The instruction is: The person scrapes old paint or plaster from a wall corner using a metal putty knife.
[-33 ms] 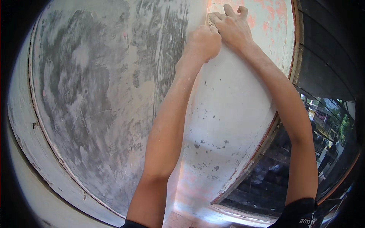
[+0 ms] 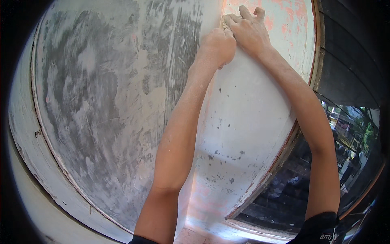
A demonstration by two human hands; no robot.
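Both of my hands are raised to the inner corner where two wall faces meet, high in the view. My left hand (image 2: 218,44) is closed in a fist against the corner, its fingertips turned away from sight. Just right of it and touching it is my right hand (image 2: 250,33), dusty with pale powder. Two of its fingers stick up, bent and apart, while the others press into the corner. A small, pale, wrinkled bit (image 2: 225,25) shows between the hands; its kind cannot be made out.
The left wall face (image 2: 109,101) is grey and streaked with whitish filler. A narrower white wall face (image 2: 239,110) has dark chips and pinkish patches. Along its right side runs a worn window frame (image 2: 264,179) with dark, reflecting glass (image 2: 280,199). A pale ledge (image 2: 53,179) curves along the left.
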